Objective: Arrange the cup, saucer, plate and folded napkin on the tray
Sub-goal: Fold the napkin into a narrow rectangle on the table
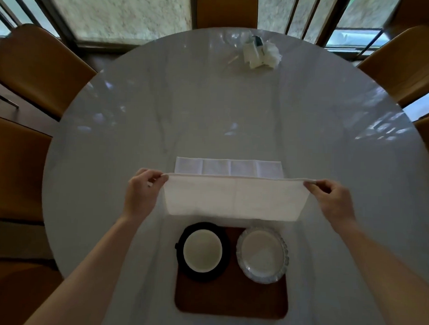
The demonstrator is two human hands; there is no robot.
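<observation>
A white napkin [235,197] is stretched wide above the table, its far part still lying flat on the tabletop. My left hand [142,191] pinches its left corner and my right hand [331,199] pinches its right corner. Below it a brown tray [230,299] lies near the table's front edge. On the tray's left stands a white cup [202,250] on a black saucer [226,245]. A silver-rimmed plate [262,255] rests on the tray's right. The napkin's hanging fold hides the tray's far edge.
The round white table [210,108] holds a crumpled white wrapper bundle [259,54] at its far side. Orange-brown chairs [39,66] stand around the table, with windows behind.
</observation>
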